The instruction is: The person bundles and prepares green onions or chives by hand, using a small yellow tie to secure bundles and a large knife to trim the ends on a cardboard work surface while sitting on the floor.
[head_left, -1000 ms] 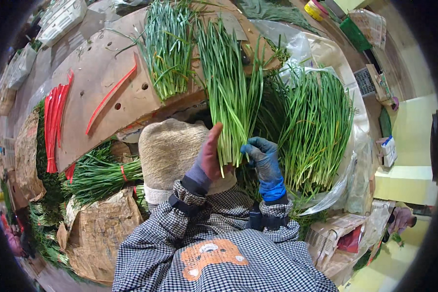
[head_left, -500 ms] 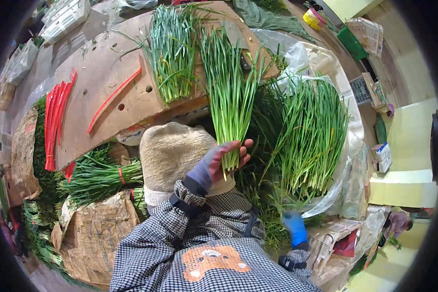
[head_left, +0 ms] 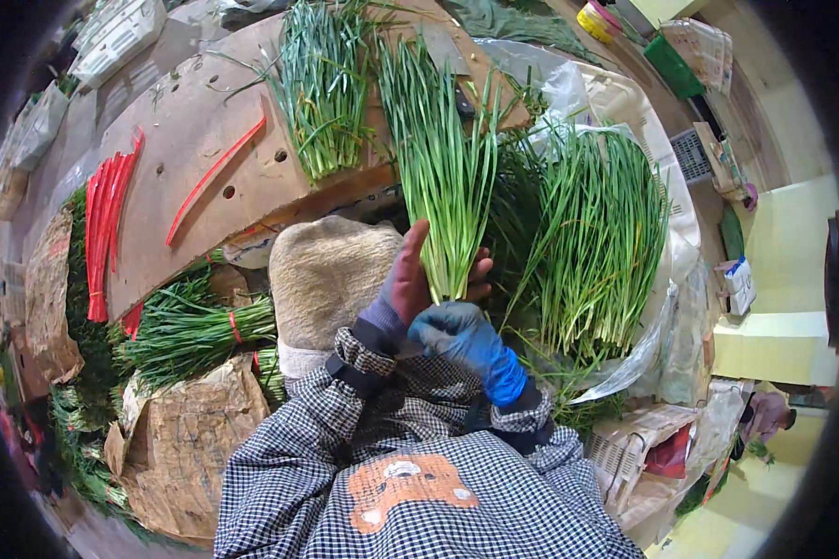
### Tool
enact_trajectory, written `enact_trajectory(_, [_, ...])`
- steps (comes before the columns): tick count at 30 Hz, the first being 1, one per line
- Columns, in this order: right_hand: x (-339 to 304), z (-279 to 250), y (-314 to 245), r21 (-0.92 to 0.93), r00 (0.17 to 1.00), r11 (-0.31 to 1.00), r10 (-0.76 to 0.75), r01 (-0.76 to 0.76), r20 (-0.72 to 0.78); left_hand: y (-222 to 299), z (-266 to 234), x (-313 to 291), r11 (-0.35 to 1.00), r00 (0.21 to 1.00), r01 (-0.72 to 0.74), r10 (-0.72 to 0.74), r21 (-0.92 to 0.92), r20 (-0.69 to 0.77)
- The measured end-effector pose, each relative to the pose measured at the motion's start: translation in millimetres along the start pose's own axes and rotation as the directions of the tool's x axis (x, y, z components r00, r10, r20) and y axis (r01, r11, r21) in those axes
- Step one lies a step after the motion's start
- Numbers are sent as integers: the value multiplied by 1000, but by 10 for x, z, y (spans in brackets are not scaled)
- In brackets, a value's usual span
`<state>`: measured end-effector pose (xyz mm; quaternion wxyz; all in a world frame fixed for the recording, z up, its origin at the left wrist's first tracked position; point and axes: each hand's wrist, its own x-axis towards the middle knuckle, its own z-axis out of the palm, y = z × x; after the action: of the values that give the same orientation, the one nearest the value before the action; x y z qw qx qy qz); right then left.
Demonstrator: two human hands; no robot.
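Blue-gloved, your right hand (head_left: pixel 461 337) has its fingers drawn together at the stem ends of the green bunch (head_left: pixel 449 191), though whether they pinch any stem cannot be told, while your left hand (head_left: pixel 412 281) is cupped around the lower stems. That bunch reaches over the near edge of the wooden board (head_left: pixel 186 130), toward its right end. On the board lie a second bunch (head_left: pixel 322 102) and a single red strip (head_left: pixel 213 177), with a cluster of red strips (head_left: pixel 104 228) along its left edge; to its right, you have a leafy heap (head_left: pixel 606 242) in a white crate (head_left: pixel 679 200).
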<state>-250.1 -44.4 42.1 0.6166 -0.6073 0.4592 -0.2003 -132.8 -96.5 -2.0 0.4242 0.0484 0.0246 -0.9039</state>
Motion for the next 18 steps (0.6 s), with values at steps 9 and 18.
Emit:
enact_trajectory(9, [42,-268,-297,84,985,996,54,-40,-163,19,-101,-62,992,995,-69,76,102,-68])
enact_trajectory(18, [514,-460,78,-499,947,867,-162,1,-279,11,-99,-43,995,987,-101,103,16,-125])
